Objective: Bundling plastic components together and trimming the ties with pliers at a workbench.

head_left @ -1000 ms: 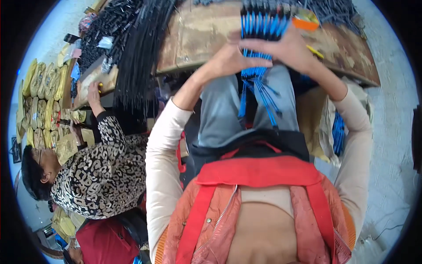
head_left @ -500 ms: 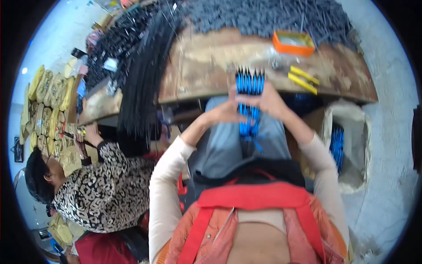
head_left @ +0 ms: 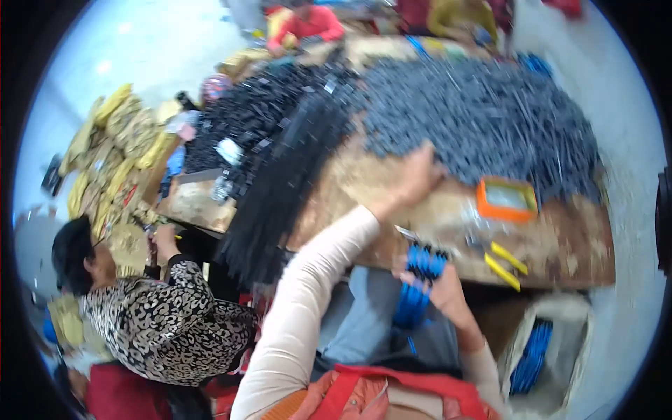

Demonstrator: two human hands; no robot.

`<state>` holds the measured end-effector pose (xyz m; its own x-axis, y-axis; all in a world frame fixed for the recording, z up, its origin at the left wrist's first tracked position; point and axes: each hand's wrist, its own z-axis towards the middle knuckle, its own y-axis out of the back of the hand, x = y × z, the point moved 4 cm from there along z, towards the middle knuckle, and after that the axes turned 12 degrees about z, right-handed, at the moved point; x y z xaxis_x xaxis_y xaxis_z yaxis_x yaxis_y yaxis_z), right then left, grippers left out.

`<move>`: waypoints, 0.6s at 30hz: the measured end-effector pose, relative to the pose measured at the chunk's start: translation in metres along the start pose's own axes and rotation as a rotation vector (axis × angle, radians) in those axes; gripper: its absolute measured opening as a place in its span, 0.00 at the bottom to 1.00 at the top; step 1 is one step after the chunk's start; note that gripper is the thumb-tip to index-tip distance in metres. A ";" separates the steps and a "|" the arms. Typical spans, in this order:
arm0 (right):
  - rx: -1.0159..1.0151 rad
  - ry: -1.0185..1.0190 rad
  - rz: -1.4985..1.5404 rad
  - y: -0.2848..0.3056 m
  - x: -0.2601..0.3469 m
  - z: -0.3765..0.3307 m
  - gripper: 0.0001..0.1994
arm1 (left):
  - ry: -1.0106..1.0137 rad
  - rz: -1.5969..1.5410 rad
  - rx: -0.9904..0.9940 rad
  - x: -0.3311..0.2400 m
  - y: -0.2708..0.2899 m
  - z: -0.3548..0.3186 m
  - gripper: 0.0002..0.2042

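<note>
Right hand (head_left: 448, 288): fingers wrapped around a bundle of blue, black-ended strands (head_left: 414, 308), at the near edge of the tabletop (head_left: 574, 245). Left hand (head_left: 420, 175): fingers at the near edge of the grey parts pile (head_left: 483, 115); blurred, can't tell if they're pinching any. Right of right fingers: yellow-handled tool (head_left: 502, 271), orange box (head_left: 505, 213) beyond. Left of left fingers: long black strands (head_left: 287, 189).
</note>
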<state>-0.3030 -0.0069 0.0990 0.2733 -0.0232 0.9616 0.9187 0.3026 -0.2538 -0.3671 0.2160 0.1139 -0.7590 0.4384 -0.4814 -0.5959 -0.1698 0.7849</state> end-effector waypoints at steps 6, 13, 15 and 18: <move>-0.074 -0.021 0.119 -0.007 0.012 -0.018 0.16 | 0.363 -0.465 0.404 -0.002 -0.008 0.000 0.21; -0.018 0.014 0.150 -0.023 0.003 -0.017 0.18 | 0.532 -1.446 0.551 0.046 0.004 -0.040 0.18; -0.036 0.015 0.151 -0.021 0.000 -0.015 0.19 | 0.479 -1.505 0.545 0.037 0.023 -0.067 0.17; -0.073 -0.020 0.158 -0.028 -0.001 -0.015 0.20 | 0.364 -1.603 0.538 0.045 0.037 -0.111 0.14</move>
<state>-0.3251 -0.0301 0.1033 0.4114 0.0384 0.9107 0.8829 0.2315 -0.4086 -0.4527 0.1319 0.0781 0.3934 -0.3553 -0.8480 -0.6672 0.5243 -0.5292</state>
